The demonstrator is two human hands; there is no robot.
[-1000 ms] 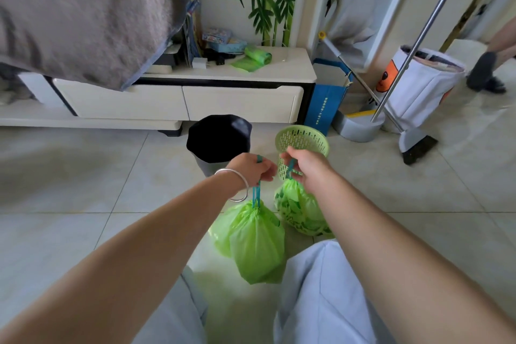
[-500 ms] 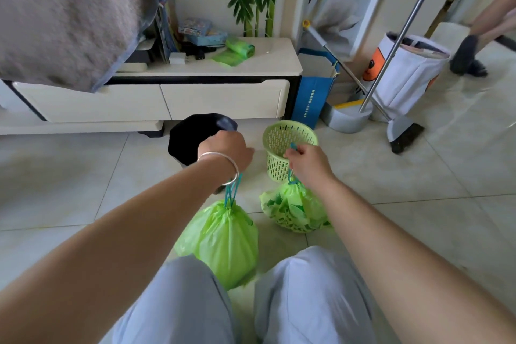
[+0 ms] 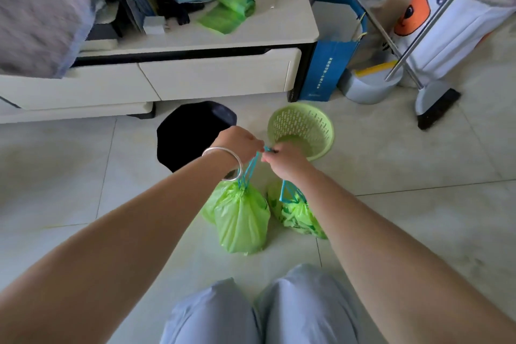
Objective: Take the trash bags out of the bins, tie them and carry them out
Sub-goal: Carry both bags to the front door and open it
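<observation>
My left hand (image 3: 240,142) has its grip curled tight round the blue drawstring of a smooth, crinkly green trash bag (image 3: 240,220); my right hand (image 3: 284,160) pinches the cord of a second, patterned bag (image 3: 298,218). Both hang above the tiled floor (image 3: 418,218), near the round mesh bin (image 3: 301,128).

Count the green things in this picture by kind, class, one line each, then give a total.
Filled green trash bags, each held by its blue drawstring: 2
Green lattice bin: 1
Green roll of spare bags on the cabinet: 1
Total: 4
</observation>
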